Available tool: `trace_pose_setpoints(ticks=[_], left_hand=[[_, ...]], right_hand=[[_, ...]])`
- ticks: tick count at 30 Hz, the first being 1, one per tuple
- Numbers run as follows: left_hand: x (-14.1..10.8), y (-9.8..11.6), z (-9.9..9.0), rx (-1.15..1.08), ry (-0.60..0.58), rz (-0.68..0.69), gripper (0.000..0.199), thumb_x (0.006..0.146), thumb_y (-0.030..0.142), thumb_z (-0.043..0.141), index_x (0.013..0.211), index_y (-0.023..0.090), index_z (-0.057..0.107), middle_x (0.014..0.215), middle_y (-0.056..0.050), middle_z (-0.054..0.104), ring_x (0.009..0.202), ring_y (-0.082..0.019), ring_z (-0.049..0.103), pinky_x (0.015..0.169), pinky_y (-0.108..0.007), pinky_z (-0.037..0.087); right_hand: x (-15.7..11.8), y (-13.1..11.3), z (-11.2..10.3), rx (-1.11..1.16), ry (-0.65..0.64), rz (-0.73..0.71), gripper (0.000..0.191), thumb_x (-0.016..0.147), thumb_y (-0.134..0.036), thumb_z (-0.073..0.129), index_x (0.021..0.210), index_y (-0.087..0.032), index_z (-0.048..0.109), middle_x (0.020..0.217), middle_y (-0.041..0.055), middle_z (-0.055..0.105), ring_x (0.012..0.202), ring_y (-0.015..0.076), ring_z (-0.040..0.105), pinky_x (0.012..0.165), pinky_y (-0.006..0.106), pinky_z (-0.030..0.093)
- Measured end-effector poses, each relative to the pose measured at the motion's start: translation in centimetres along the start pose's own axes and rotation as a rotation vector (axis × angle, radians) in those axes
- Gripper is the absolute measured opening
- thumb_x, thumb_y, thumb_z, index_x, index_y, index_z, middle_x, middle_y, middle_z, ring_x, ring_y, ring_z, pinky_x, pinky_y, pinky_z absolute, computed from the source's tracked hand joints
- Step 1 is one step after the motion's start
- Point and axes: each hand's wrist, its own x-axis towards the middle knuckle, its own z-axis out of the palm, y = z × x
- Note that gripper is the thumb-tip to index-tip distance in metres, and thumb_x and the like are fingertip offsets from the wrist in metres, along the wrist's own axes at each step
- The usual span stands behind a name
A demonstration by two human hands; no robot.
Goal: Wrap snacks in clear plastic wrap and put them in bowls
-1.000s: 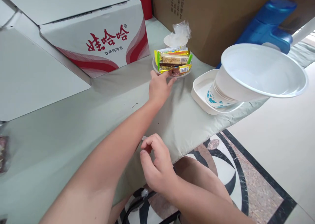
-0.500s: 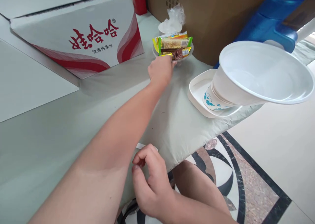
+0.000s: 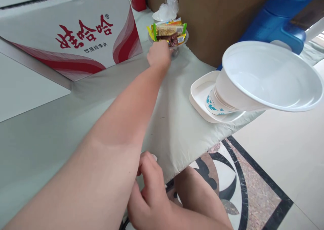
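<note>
I get a bright, soft view, strongest toward the upper right, where the pale floor (image 3: 286,128) nearly washes out. A diffuse shadow falls on the counter (image 3: 182,132) beside the left hand (image 3: 159,54), and faint glare sits inside the white bowl (image 3: 273,73). Motion blur smears the carton's red lettering (image 3: 84,32) and the blue jug (image 3: 273,21). Toward my edges, shapes look stretched.
</note>
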Motion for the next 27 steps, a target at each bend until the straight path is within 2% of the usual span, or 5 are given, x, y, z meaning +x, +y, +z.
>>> trace_pose_setpoints(ticks=[4,8,14,20,27], left_hand=[[0.5,-1.1,-0.5,0.028,-0.05,0.065,0.024,0.09,0.01,0.069,0.088,0.021,0.048,0.09,0.002,0.063,0.089,-0.014,0.049,0.111,-0.037,0.037],[-3.4,-1.6,-3.6,-0.009,-0.059,0.075,0.03,0.089,0.008,0.07,0.082,0.027,0.047,0.063,0.01,0.046,0.07,-0.012,0.042,0.085,-0.025,0.041],[-18.1,-2.8,-13.7,-0.159,-0.118,-0.026,0.033,0.102,0.03,0.056,0.071,0.02,0.058,0.061,0.003,0.063,0.051,-0.011,0.057,0.052,-0.026,0.039],[-35.5,-7.2,-22.0,-0.542,0.324,-0.334,0.024,0.084,0.038,0.077,0.077,0.017,0.069,0.067,-0.002,0.073,0.062,-0.013,0.069,0.059,-0.023,0.049],[-42.2,-13.9,-26.6,-0.763,0.589,-0.495,0.037,0.087,0.053,0.069,0.079,0.017,0.069,0.07,-0.006,0.074,0.064,-0.016,0.071,0.062,-0.025,0.051]], right_hand=[[0.1,0.2,0.3,-0.005,-0.004,0.002,0.013,0.078,-0.009,0.048,0.08,-0.022,0.048,0.071,-0.0038,0.054,0.065,0.0088,0.053,0.061,0.02,0.044],[0.2,0.4,0.4,0.016,-0.057,0.073,0.009,0.084,-0.014,0.049,0.082,-0.022,0.053,0.074,-0.0015,0.057,0.068,0.011,0.056,0.063,0.023,0.046],[-0.8,0.9,1.3,0.02,-0.118,0.181,0.005,0.084,-0.022,0.052,0.087,-0.022,0.055,0.076,-0.0016,0.059,0.067,0.0127,0.056,0.065,0.027,0.044],[-3.8,1.5,2.5,-0.144,-0.285,0.135,0.009,0.082,-0.029,0.062,0.085,-0.023,0.056,0.072,-0.0019,0.057,0.068,0.0155,0.055,0.071,0.033,0.044],[-6.5,0.9,7.0,-0.355,-0.526,0.175,0.015,0.086,-0.038,0.063,0.093,-0.024,0.059,0.07,-0.001,0.06,0.066,0.0186,0.059,0.07,0.036,0.047]])
